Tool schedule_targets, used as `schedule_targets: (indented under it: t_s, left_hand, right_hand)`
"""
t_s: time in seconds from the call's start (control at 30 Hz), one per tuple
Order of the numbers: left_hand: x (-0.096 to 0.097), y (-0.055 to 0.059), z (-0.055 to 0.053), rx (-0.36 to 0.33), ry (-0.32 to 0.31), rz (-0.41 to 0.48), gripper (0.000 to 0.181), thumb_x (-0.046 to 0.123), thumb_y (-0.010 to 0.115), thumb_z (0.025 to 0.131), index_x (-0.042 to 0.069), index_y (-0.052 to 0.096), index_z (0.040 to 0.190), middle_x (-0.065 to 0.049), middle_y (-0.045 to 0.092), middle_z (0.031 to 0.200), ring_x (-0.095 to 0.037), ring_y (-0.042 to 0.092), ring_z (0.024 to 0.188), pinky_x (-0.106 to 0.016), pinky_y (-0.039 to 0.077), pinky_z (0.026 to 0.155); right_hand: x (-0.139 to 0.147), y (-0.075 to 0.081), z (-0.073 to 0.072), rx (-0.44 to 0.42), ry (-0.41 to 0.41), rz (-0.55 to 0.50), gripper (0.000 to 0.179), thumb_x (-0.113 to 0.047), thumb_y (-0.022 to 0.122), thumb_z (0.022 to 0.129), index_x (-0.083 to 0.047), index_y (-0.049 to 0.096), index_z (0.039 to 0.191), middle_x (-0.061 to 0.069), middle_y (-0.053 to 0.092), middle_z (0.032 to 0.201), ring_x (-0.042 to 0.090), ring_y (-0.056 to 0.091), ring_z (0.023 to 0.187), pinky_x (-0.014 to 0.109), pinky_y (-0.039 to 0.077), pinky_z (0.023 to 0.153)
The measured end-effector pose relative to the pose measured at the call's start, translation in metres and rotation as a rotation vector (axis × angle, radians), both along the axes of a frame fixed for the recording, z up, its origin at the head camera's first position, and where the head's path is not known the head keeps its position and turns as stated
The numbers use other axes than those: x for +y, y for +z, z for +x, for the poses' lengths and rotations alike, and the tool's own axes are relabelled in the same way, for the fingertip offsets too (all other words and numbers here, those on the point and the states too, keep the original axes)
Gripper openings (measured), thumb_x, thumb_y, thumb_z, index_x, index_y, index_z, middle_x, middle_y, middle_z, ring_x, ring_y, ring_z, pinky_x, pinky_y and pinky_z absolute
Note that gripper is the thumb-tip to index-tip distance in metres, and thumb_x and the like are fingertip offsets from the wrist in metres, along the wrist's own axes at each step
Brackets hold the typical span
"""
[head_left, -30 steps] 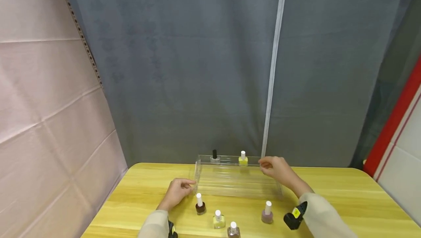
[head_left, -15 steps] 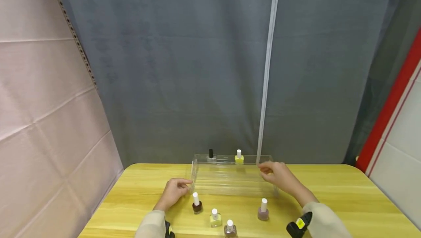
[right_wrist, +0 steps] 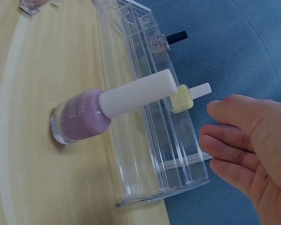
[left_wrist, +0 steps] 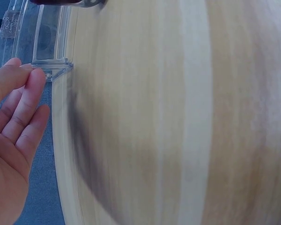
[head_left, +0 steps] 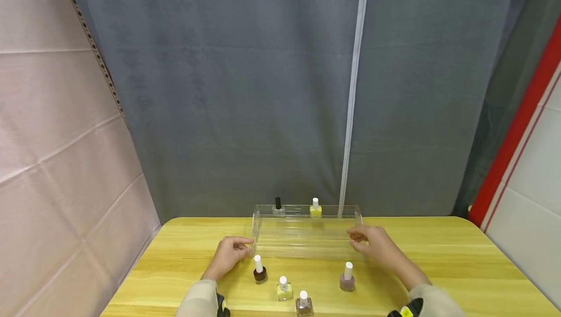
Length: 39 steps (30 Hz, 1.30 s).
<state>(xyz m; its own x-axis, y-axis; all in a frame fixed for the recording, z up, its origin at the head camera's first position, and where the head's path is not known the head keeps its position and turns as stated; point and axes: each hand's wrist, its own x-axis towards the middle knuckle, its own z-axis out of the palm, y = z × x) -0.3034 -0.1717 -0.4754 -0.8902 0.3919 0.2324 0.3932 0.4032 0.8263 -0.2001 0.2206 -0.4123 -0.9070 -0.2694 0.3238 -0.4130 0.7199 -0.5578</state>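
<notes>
A clear acrylic stepped rack [head_left: 302, 249] stands on the table. On its top tier are a clear nail polish bottle [head_left: 278, 211] with a black cap and a yellow one [head_left: 315, 211] with a white cap. My left hand [head_left: 229, 256] pinches the rack's left end; in the left wrist view, thumb and fingertips meet at its corner. My right hand [head_left: 374, 245] is near the rack's right end, its fingers loosely bent and holding nothing. A purple nail polish bottle [right_wrist: 86, 114] stands upright in front of the rack, nearest that hand.
Other nail polish bottles stand on the wooden table [head_left: 175, 278] before the rack: dark red [head_left: 260, 274], pale yellow [head_left: 285, 292] and brownish [head_left: 304, 306]. A grey-blue curtain [head_left: 236, 112] hangs behind the table's far edge.
My right hand has come down from the rack's upper right corner toward the front. My left hand stays at the rack's left end. The head view has shifted slightly.
</notes>
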Motion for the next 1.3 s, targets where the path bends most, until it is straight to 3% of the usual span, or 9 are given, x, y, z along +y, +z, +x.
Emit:
schedule_targets:
  t_s: [0.5, 0.93, 1.3]
  left_hand:
    - [-0.001, 0.001, 0.001, -0.006, 0.002, 0.023, 0.023, -0.007, 0.063, 0.082, -0.008, 0.067, 0.105, -0.02, 0.066, 0.081, -0.028, 0.062, 0.067, -0.024, 0.049, 0.053]
    - [0.0, 0.003, 0.001, -0.007, 0.024, -0.013, 0.024, -0.01, 0.061, 0.081, -0.007, 0.067, 0.104, -0.017, 0.065, 0.078, -0.028, 0.061, 0.066, -0.024, 0.049, 0.054]
    - [0.0, 0.001, 0.0, -0.013, 0.037, -0.018, 0.024, -0.009, 0.062, 0.081, -0.006, 0.068, 0.104, -0.016, 0.065, 0.078, -0.016, 0.059, 0.063, -0.023, 0.048, 0.054]
  right_hand:
    - [-0.002, -0.012, 0.015, -0.043, -0.012, -0.038, 0.025, -0.01, 0.065, 0.086, 0.002, 0.064, 0.107, 0.011, 0.066, 0.102, 0.023, 0.063, 0.087, 0.035, 0.053, 0.074]
    - [-0.001, -0.02, 0.024, -0.088, -0.023, -0.041, 0.024, -0.01, 0.063, 0.087, 0.002, 0.065, 0.108, 0.013, 0.067, 0.103, 0.023, 0.064, 0.088, 0.034, 0.053, 0.074]
    - [0.002, -0.03, 0.034, -0.14, -0.017, -0.076, 0.029, -0.016, 0.065, 0.086, 0.004, 0.065, 0.108, 0.014, 0.066, 0.102, 0.023, 0.063, 0.087, 0.036, 0.053, 0.074]
